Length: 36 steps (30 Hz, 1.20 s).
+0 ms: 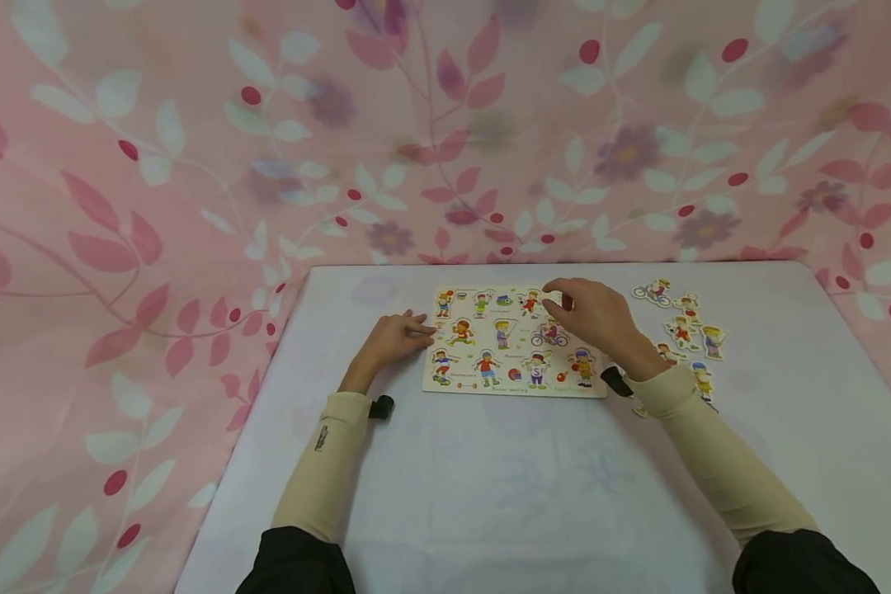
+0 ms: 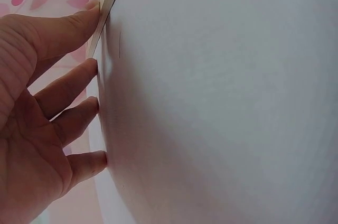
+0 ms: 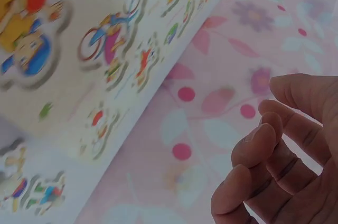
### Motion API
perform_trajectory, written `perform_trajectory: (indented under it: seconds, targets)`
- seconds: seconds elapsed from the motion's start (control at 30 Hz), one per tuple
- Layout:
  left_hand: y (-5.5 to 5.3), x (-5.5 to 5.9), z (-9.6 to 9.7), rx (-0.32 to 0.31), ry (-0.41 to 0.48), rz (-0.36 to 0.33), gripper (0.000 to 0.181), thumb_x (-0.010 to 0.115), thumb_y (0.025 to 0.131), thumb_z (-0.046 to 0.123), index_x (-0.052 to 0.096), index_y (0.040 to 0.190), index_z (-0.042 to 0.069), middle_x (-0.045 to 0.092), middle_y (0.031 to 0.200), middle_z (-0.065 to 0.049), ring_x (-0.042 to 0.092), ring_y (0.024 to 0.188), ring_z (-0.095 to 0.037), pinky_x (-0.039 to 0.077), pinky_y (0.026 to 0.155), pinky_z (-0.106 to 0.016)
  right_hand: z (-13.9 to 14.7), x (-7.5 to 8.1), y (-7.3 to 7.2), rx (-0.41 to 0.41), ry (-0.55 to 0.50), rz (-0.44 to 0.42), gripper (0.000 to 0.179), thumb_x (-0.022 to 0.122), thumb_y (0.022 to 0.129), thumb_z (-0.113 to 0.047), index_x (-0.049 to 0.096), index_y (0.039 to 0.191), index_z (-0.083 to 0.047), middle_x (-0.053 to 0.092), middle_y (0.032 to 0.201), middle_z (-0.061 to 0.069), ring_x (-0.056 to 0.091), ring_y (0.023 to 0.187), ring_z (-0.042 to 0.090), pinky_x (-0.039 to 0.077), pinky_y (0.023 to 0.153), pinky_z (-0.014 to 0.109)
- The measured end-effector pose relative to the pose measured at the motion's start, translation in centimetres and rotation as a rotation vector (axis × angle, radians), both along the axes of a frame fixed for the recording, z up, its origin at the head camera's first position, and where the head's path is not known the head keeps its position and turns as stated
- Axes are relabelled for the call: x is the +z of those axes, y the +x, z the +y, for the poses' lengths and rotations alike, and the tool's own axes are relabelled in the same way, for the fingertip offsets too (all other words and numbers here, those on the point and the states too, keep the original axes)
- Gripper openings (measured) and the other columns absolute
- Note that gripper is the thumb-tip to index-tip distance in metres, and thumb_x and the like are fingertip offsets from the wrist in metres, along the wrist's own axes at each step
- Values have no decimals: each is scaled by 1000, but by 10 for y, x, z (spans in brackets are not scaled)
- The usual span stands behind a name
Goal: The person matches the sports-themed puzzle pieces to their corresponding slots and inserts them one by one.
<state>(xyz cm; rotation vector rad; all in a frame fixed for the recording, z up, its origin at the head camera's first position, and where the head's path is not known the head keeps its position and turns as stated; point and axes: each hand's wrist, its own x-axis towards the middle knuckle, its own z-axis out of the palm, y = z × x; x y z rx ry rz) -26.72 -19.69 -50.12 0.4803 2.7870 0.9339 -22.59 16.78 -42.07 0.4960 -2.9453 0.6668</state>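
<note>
A wooden puzzle board (image 1: 523, 346) printed with sporting children lies flat on the white tabletop. My left hand (image 1: 393, 338) is at its left edge, thumb touching the board's side and the other fingertips down on the cloth, as the left wrist view shows. Above the board's upper right corner hovers my right hand (image 1: 597, 313), fingers loosely bent and nothing between them in the right wrist view. A cyclist piece (image 1: 549, 333) sits on the board to the left of that hand. Part of the board's right side is hidden under the right hand.
Several loose puzzle pieces lie to the right of the board, among them a cyclist (image 1: 653, 291) and a figure in a blue cap (image 1: 701, 381); my right forearm partly covers others. A pink floral curtain (image 1: 445, 165) hangs behind the table's far edge.
</note>
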Motion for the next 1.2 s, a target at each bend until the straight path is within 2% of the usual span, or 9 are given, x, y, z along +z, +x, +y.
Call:
perform_trajectory:
  seconds: [0.33, 0.67, 1.0, 1.2]
  targets:
    - [0, 0, 0, 7, -17, -23, 27, 78, 87, 29, 77, 112, 19, 57, 137, -4, 36, 141, -28, 22, 116, -47, 41, 1, 12, -83, -26, 32, 31, 63, 97, -34, 68, 123, -17, 58, 76, 0, 47, 55, 19, 35, 44, 33]
    - [-1, -2, 0, -7, -8, 1, 25, 78, 87, 27, 77, 111, 18, 58, 135, -5, 37, 140, -30, 23, 116, -49, 75, 5, 27, -123, -22, 43, 33, 61, 97, -37, 68, 122, -16, 59, 78, 0, 48, 56, 18, 36, 42, 33]
    - [-1, -3, 1, -7, -20, -10, 27, 77, 88, 29, 77, 112, 19, 58, 136, -5, 37, 140, -29, 25, 115, -48, 96, -5, 45, -113, 12, -23, 31, 64, 96, -35, 69, 118, -14, 58, 76, -1, 47, 57, 17, 35, 43, 32]
    - [-1, 1, 1, -2, -29, -13, 26, 77, 88, 28, 76, 113, 19, 57, 137, -5, 37, 141, -29, 25, 115, -48, 99, -17, 55, -115, 44, -116, 30, 66, 94, -34, 69, 115, -12, 56, 74, 0, 45, 57, 17, 34, 42, 31]
